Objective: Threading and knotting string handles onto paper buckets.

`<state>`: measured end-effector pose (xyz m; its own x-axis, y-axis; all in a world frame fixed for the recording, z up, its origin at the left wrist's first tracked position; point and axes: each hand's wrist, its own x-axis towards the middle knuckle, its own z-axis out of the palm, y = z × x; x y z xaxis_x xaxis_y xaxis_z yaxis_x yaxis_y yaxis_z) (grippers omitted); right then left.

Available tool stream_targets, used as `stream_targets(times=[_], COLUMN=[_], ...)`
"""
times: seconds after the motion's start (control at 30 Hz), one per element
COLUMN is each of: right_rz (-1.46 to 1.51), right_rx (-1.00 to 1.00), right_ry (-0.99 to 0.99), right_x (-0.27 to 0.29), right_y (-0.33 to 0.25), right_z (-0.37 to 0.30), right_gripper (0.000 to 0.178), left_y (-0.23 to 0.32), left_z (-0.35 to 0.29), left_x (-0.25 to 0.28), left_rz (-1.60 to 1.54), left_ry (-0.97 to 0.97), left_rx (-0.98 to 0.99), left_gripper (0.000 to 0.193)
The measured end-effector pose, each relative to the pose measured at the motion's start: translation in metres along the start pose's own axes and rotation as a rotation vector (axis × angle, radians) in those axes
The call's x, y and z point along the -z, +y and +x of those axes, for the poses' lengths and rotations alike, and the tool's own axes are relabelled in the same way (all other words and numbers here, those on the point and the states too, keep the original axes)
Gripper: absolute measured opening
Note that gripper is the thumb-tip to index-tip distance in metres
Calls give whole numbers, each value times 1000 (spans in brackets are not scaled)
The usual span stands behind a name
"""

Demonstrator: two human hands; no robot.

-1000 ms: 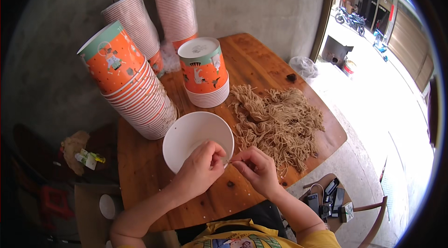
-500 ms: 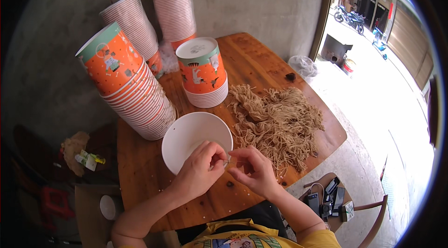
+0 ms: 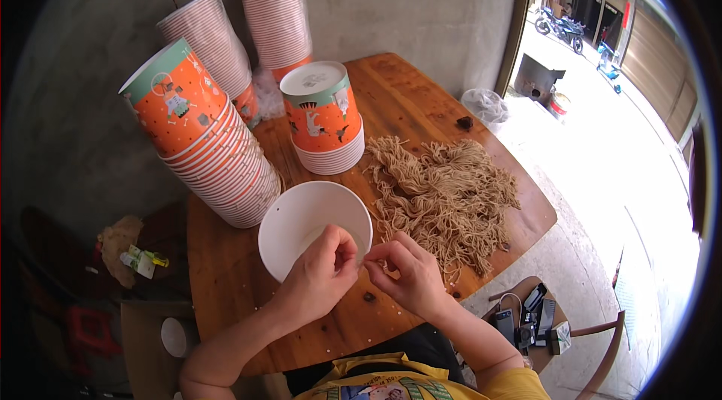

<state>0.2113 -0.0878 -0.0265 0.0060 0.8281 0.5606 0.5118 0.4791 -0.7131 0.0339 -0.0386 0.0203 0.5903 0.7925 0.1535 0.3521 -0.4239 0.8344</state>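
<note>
My left hand (image 3: 320, 272) is closed in a pinch at the near right rim of a white paper bucket (image 3: 283, 233). My right hand (image 3: 410, 276) faces it, thumb and fingertips pressed together just right of that rim. Between the fingertips there is a thin string, mostly hidden by the fingers now. The bucket stands mouth up on the wooden table, its inside partly covered by my left hand. To the right of the bucket lies a loose heap of tan strings (image 3: 451, 200), close beyond my right hand.
Upside-down orange and green paper buckets stand in a leaning stack (image 3: 214, 152) and a shorter stack (image 3: 327, 125). Plastic-wrapped stacks (image 3: 277, 16) rise behind by the wall. The wooden table (image 3: 383, 88) ends at the right; a chair (image 3: 553, 355) there holds a phone and small devices.
My hands have drawn slightly closer together, and my right fingertips have closed in toward my left. The strand seen between them before is now mostly hidden. The view has shifted a little.
</note>
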Motion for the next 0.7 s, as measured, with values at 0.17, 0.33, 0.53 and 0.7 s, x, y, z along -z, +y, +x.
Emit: stream_targets(times=[0.17,0.33,0.53,0.7], right_rz=[-166,-137,-160,-148], right_rx=[89,53,100,109], right_ry=[-8,-14,-39,-50], right_x=[4,5,7,5], right_y=[3,5,5,2], right_z=[-4,-7,-8,-12], right_gripper=[18,19,17,14], left_y=[-4,-5,-6,-8], left_z=[-3,0,1,-2], left_x=[-2,-3,-4,-4], left_rz=[155,105,151,234], left_ry=[79,69,102,124], left_rx=[-120,-107,-165,-204], left_gripper=[18,18,19,20])
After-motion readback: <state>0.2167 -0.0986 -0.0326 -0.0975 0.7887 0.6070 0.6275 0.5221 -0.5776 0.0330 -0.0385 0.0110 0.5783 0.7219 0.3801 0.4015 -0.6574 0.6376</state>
